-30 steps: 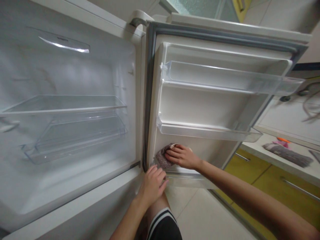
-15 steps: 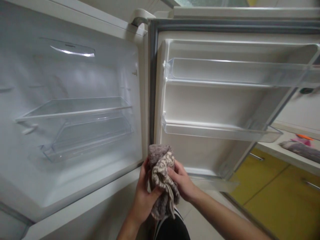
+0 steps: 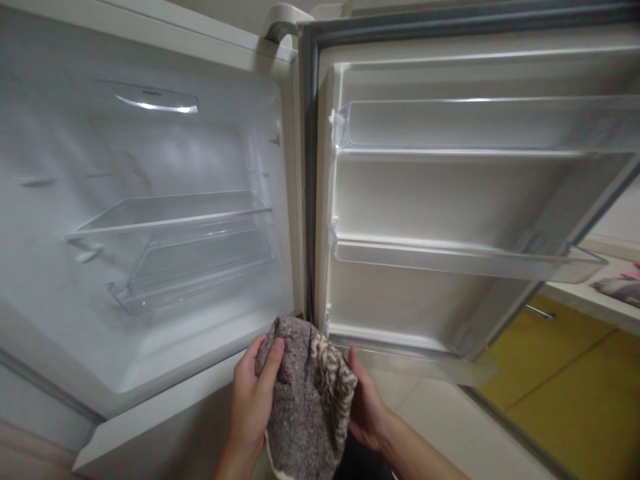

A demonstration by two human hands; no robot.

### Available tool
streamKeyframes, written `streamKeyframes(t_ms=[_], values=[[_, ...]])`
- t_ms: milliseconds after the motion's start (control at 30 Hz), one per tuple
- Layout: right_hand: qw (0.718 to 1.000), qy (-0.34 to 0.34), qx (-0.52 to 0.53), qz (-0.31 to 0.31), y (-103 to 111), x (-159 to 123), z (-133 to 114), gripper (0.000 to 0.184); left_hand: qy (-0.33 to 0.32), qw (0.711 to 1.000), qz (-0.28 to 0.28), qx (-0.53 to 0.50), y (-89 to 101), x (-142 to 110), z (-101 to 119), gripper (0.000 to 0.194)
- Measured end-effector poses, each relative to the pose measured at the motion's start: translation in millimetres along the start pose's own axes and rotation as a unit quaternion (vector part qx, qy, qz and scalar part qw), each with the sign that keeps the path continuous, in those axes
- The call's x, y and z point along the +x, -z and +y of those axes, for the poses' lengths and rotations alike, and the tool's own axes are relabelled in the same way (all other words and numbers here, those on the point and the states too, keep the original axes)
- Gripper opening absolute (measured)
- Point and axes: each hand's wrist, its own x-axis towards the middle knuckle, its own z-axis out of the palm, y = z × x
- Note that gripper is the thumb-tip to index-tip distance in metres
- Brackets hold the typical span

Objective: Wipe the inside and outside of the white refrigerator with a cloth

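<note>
A grey-brown cloth point(image 3: 305, 400) with a cream patterned part hangs between my two hands, in front of the open fridge. My left hand point(image 3: 255, 387) grips its left edge, thumb on the near face and fingers behind. At the cloth's right edge is my right hand point(image 3: 367, 407), thumb pointing up and fingers hidden behind the fabric. Just beyond the cloth are the fridge's hinge side and the lower corner of its open door point(image 3: 430, 200).
The fridge compartment point(image 3: 200, 153) on the left has a glass shelf point(image 3: 185, 207) and a clear tray point(image 3: 195, 267) below it. Clear door racks point(image 3: 475, 127) cross the door. Yellow cabinets point(image 3: 565, 373) and a counter with a cloth point(image 3: 620, 290) stand at right.
The cloth has been unfolded from a bunched bundle into a wider, flatter piece. My left hand has moved left, and the cloth sits lower. The view has shifted slightly.
</note>
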Motion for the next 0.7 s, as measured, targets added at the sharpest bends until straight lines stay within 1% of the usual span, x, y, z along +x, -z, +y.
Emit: streamKeyframes(t_ms=[67, 100, 133, 167, 233, 300, 333, 433, 467, 500, 567, 633, 700], values=[[1.0, -0.009, -0.002, 0.017, 7.5, -4.1, 7.2, 0.104, 0.046, 0.997, 0.031, -0.045, 5.9, 5.9, -1.7, 0.081], [0.999, -0.007, -0.013, 0.043, 10.1, -5.2, 10.2, 0.101, 0.069, 0.995, 0.042, -0.059, 9.0, 9.9, -5.3, 0.081], [0.996, 0.002, -0.032, 0.082, 11.7, -5.5, 12.4, 0.097, 0.081, 0.994, 0.047, -0.062, 12.4, 13.9, -10.6, 0.081], [0.99, 0.016, -0.053, 0.13, 12.4, -5.3, 13.7, 0.092, 0.079, 0.994, 0.048, -0.054, 16.2, 17.6, -17.2, 0.081], [0.971, 0.039, -0.083, 0.219, 11.7, -4.0, 13.7, 0.082, 0.048, 0.998, 0.043, -0.02, 24.7, 21.9, -32.3, 0.082], [0.959, 0.048, -0.074, 0.268, 10.1, -3.2, 11.0, 0.076, 0.029, 0.999, 0.031, 0.01, 33.2, 20.6, -44.8, 0.085], [0.957, 0.05, -0.059, 0.278, 9.5, -3.3, 9.3, 0.075, 0.033, 0.999, 0.012, 0.022, 36.7, 17.9, -48.6, 0.085], [0.959, 0.057, -0.041, 0.275, 9.6, -5.9, 5.8, 0.074, 0.063, 0.991, -0.093, 0.066, 41.1, 5.6, -48.0, 0.084], [0.961, 0.06, -0.046, 0.267, 10.4, -6.8, 5.6, 0.074, 0.064, 0.988, -0.117, 0.075, 40.4, 1.6, -44.9, 0.084], [0.963, 0.062, -0.054, 0.257, 11.5, -7.5, 5.9, 0.073, 0.058, 0.987, -0.125, 0.078, 39.1, -1.6, -41.2, 0.085], [0.965, 0.069, -0.075, 0.241, 14.3, -7.5, 7.9, 0.073, 0.03, 0.992, -0.1, 0.068, 36.5, -5.1, -33.9, 0.087], [0.965, 0.081, -0.092, 0.232, 16.8, -5.7, 10.6, 0.072, -0.011, 0.996, -0.049, 0.072, 36.6, -4.6, -28.8, 0.085], [0.963, 0.103, -0.111, 0.225, 18.0, -3.2, 12.6, 0.073, -0.056, 0.993, -0.007, 0.108, 40.3, -0.9, -25.6, 0.08]])
